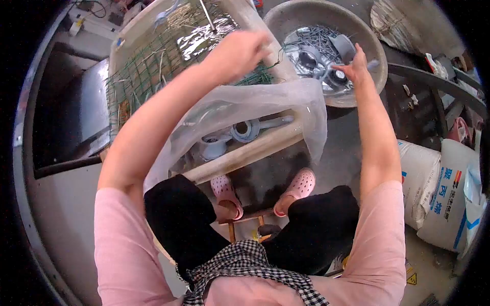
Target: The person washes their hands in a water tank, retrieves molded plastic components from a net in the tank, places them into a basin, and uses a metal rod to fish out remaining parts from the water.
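Corners are black, water [196, 45] glares, left hand [241, 53] blurs.

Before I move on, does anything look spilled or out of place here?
Yes: a few small pale scraps lie loose to the right of the basin; outside any container, they look like stray litter.

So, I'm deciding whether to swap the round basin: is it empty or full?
The basin is partly filled: grey parts and thin sticks lie inside, below its rim. I can't tell if it holds water.
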